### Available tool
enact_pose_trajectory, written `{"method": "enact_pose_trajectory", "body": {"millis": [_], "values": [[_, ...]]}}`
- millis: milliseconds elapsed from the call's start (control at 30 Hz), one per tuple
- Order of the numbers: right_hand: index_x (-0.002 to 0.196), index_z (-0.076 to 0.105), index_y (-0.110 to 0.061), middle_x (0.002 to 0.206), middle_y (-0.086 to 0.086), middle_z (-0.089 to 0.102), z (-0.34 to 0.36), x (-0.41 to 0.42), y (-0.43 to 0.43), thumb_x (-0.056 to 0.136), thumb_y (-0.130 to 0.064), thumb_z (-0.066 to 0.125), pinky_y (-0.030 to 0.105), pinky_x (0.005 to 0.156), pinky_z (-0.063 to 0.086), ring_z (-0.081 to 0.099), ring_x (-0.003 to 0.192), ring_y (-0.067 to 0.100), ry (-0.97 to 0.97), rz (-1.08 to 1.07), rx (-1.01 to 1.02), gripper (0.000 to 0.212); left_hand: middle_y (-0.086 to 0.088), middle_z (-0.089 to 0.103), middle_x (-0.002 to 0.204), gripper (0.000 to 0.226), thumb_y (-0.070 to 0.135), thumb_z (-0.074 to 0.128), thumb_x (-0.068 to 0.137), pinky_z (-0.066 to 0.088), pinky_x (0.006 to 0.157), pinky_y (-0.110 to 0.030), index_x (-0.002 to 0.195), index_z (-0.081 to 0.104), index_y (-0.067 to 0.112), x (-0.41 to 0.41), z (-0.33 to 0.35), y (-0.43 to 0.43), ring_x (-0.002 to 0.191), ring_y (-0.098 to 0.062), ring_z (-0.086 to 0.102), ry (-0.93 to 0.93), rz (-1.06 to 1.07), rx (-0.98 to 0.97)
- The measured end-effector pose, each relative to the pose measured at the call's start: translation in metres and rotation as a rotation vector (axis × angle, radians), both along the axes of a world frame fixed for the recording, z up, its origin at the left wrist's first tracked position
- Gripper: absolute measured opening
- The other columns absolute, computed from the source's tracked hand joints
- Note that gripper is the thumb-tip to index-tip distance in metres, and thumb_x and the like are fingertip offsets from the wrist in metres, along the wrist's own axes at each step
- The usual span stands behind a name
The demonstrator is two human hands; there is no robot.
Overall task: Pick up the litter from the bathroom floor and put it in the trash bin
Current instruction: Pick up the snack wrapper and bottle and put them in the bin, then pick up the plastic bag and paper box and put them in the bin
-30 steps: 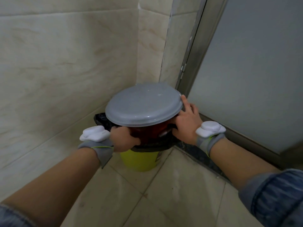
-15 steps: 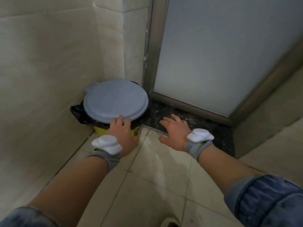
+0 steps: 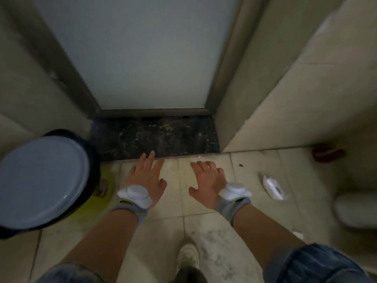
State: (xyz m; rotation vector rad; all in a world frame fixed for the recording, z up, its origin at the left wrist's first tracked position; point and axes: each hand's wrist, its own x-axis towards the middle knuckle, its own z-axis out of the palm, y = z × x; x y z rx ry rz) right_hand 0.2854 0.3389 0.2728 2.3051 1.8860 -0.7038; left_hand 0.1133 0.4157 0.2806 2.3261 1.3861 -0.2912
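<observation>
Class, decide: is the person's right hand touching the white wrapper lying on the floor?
Apart. The head view shows bare floor tile between the right hand and the white wrapper.

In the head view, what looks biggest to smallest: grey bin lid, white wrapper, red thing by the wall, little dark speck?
1. Grey bin lid, by far.
2. White wrapper and red thing look alike; the red one is blurry, so I won't rank them.
3. Dark speck.
</observation>
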Motion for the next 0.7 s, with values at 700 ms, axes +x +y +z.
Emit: {"method": "enact_pose_trajectory", "body": {"millis": [700], "values": [[0.147,0.016,-0.024,0.149,0.000,0.031,-0.049,0.133,-0.191,0.081,-0.049,0.054,0.046,0.105,0.031,0.030,0.134,0.027,0.047,-1.028,-0.198,0.080,0.001,-0.010,0.161,0.070,0.039,0.044,0.091,0.013,0.118,-0.038,0.150,0.009,0.029,0.248,-0.065,-0.069,0.148,-0.022,-0.003,0.077,-0.871,-0.203]]}}
